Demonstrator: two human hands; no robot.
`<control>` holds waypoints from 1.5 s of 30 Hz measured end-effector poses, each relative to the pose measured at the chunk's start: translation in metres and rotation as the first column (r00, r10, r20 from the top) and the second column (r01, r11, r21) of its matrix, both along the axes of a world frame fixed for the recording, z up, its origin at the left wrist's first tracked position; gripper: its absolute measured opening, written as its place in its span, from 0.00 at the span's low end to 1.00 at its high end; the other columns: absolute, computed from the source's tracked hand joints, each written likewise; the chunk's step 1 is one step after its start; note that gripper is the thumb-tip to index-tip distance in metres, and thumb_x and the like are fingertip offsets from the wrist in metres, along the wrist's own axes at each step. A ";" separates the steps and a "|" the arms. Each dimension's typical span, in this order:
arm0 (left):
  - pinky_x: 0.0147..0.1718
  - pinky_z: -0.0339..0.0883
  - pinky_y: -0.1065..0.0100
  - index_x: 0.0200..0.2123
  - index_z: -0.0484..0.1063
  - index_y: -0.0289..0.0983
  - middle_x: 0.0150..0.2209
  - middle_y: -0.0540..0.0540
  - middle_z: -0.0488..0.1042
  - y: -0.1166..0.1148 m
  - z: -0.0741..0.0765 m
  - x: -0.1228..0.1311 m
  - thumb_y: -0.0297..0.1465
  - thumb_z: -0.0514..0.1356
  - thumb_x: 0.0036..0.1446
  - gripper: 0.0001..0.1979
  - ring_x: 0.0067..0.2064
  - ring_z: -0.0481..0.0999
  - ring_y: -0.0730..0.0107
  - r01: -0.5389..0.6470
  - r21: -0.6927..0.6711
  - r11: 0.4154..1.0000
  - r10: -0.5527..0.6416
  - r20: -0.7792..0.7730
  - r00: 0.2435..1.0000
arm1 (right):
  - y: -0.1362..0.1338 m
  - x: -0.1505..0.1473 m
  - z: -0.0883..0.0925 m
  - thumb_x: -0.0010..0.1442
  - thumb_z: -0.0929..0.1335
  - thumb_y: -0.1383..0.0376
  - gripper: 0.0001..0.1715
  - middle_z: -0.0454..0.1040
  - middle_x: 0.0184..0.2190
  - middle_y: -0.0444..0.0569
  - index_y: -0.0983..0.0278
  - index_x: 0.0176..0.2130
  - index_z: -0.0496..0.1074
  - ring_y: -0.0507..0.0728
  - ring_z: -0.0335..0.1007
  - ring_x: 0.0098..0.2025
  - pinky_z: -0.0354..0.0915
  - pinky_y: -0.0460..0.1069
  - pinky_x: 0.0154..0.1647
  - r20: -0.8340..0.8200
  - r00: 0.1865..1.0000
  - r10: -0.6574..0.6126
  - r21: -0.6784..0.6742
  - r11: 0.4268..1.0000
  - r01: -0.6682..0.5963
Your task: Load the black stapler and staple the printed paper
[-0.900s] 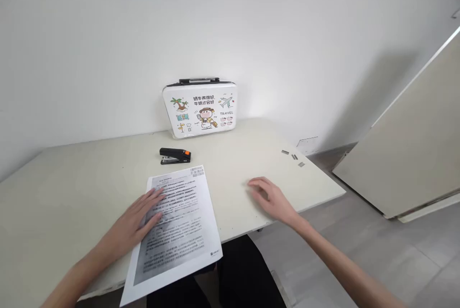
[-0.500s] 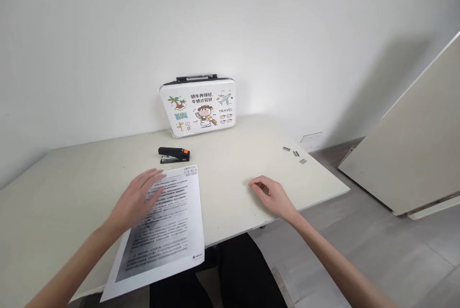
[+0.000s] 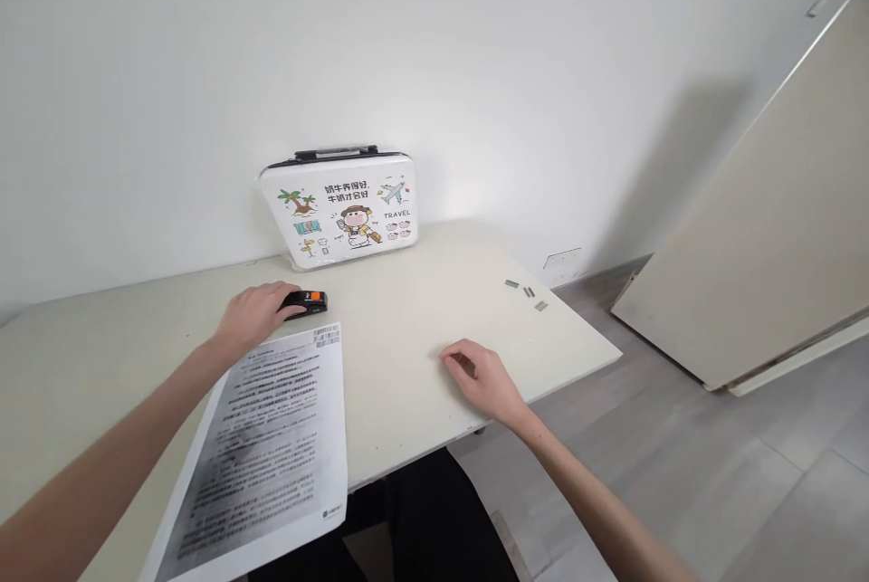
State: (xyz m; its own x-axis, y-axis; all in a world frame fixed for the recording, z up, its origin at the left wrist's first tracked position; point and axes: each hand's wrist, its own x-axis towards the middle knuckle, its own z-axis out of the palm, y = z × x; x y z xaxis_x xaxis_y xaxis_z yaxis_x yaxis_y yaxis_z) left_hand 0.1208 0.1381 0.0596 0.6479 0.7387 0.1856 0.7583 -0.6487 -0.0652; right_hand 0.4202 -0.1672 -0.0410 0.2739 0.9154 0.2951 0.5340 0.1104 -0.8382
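My left hand (image 3: 254,316) lies over the black stapler (image 3: 310,300) with an orange tip, its fingers curled round the stapler's rear on the pale table (image 3: 407,329). Just in front of that hand lies a printed sheet of paper (image 3: 268,437), its lower end hanging over the table's near edge. My right hand (image 3: 483,380) rests on the table to the right with its fingers loosely curled and nothing in it.
A white case (image 3: 339,209) with cartoon travel pictures and a black handle leans on the wall at the back. Three small strips of staples (image 3: 526,292) lie near the table's right edge. A pale board (image 3: 767,238) leans at the right above grey floor.
My left hand has left the paper and moved forward onto the stapler. The paper has slid toward me and to the left. My right hand has hardly moved.
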 end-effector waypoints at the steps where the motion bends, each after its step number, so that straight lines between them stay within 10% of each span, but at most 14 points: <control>1: 0.45 0.69 0.55 0.52 0.76 0.42 0.52 0.40 0.80 -0.009 0.002 -0.001 0.49 0.51 0.66 0.23 0.50 0.78 0.46 0.014 0.031 0.999 -0.016 0.049 0.999 | 0.000 0.000 0.000 0.70 0.63 0.60 0.15 0.81 0.43 0.50 0.59 0.44 0.78 0.58 0.76 0.42 0.68 0.52 0.41 -0.002 1.000 0.001 0.002 1.000 -0.001; 10: 0.49 0.68 0.53 0.54 0.75 0.41 0.48 0.39 0.78 -0.125 0.020 0.059 0.48 0.47 0.73 0.24 0.47 0.77 0.53 0.394 0.152 0.907 -0.411 0.110 0.905 | 0.001 0.002 0.003 0.70 0.63 0.55 0.16 0.82 0.42 0.49 0.58 0.43 0.77 0.59 0.76 0.41 0.68 0.52 0.39 -0.106 0.994 -0.041 -0.012 0.999 0.040; 22: 0.50 0.68 0.55 0.54 0.75 0.43 0.41 0.46 0.79 -0.201 -0.043 0.136 0.45 0.63 0.68 0.17 0.45 0.78 0.57 0.502 -0.100 0.859 -0.460 0.278 0.843 | 0.004 0.007 -0.004 0.71 0.62 0.45 0.24 0.82 0.43 0.51 0.60 0.43 0.76 0.60 0.77 0.45 0.69 0.53 0.49 -0.239 0.961 -0.138 0.032 0.988 0.150; 27: 0.59 0.66 0.49 0.65 0.65 0.44 0.59 0.41 0.74 -0.192 -0.049 0.087 0.52 0.64 0.62 0.34 0.62 0.71 0.49 0.339 -0.193 0.921 -0.241 0.403 0.883 | 0.001 0.005 0.000 0.72 0.61 0.45 0.26 0.81 0.42 0.51 0.60 0.42 0.77 0.61 0.76 0.45 0.68 0.53 0.49 -0.185 0.973 -0.138 -0.006 0.990 0.139; 36: 0.71 0.48 0.39 0.73 0.58 0.43 0.75 0.42 0.53 -0.142 -0.090 -0.062 0.54 0.49 0.69 0.36 0.76 0.48 0.42 0.026 -0.186 0.982 -0.003 0.119 0.993 | 0.001 0.005 -0.004 0.72 0.58 0.44 0.27 0.81 0.48 0.53 0.58 0.47 0.74 0.62 0.77 0.49 0.69 0.56 0.55 -0.210 0.974 -0.089 -0.041 0.996 0.082; 40: 0.72 0.47 0.40 0.72 0.61 0.40 0.74 0.41 0.56 -0.134 -0.089 -0.071 0.53 0.48 0.69 0.35 0.75 0.51 0.43 -0.012 -0.167 0.986 0.034 0.134 0.990 | 0.000 0.005 -0.004 0.73 0.59 0.45 0.25 0.82 0.48 0.52 0.58 0.50 0.73 0.62 0.77 0.52 0.68 0.57 0.58 -0.235 0.969 -0.073 -0.052 0.997 0.063; 45: 0.69 0.56 0.46 0.60 0.73 0.44 0.65 0.43 0.71 -0.157 -0.068 -0.030 0.47 0.52 0.72 0.22 0.70 0.64 0.52 0.275 -0.077 0.958 -0.229 0.365 0.902 | -0.001 0.003 -0.005 0.73 0.59 0.46 0.25 0.81 0.48 0.52 0.58 0.52 0.73 0.62 0.78 0.52 0.69 0.57 0.57 -0.191 0.977 -0.094 -0.056 0.995 0.085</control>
State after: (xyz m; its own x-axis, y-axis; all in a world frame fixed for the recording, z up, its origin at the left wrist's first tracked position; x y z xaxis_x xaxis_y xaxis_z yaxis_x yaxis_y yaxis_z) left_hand 0.0911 -0.0189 -0.0084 0.7257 0.5911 0.3520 0.5277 -0.8066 0.2664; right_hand 0.4232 -0.1685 -0.0457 0.4028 0.8964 0.1850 0.3671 0.0269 -0.9298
